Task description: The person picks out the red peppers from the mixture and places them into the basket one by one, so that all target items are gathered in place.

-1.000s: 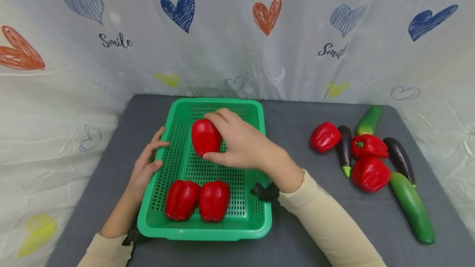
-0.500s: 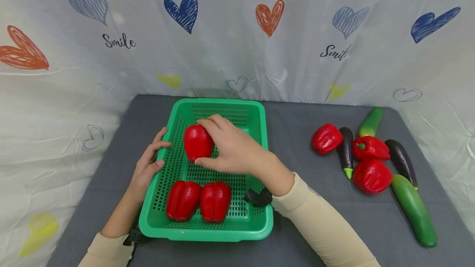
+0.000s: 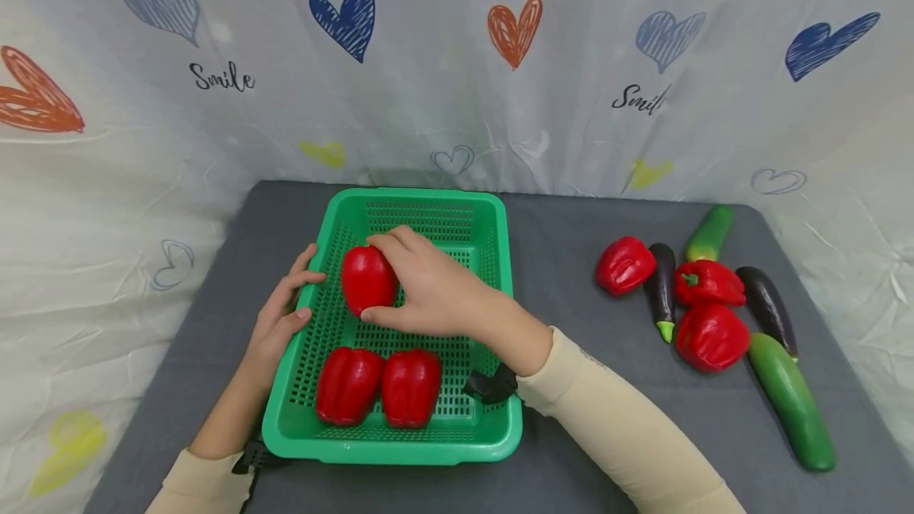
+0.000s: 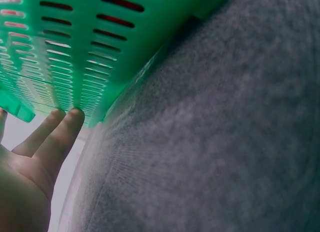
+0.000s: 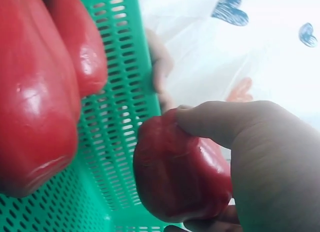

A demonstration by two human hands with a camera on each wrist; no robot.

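My right hand (image 3: 435, 292) grips a red bell pepper (image 3: 369, 281), with the thumb on its near side and the fingers on its far side. The pepper is over the left half of a green perforated basket (image 3: 389, 450). In the right wrist view, the held pepper (image 5: 180, 167) appears close to the basket wall (image 5: 127, 76). Two more red bell peppers (image 3: 350, 385) lie side by side at the basket's near end. My left hand (image 3: 280, 316) rests at the left rim, and the left wrist view shows straight fingers (image 4: 62, 134) against the outer wall.
To the right on the grey cloth (image 3: 571, 435) lie several vegetables: red bell peppers (image 3: 712, 337), dark eggplants (image 3: 662, 284), a long green cucumber-like vegetable (image 3: 793, 403) and a green one (image 3: 710, 234) with a paler end. A white curtain with printed hearts (image 3: 457, 86) hangs behind.
My right hand has moved left and slightly nearer with the bell pepper, from the basket's middle toward its left wall. The left hand stays at the rim.
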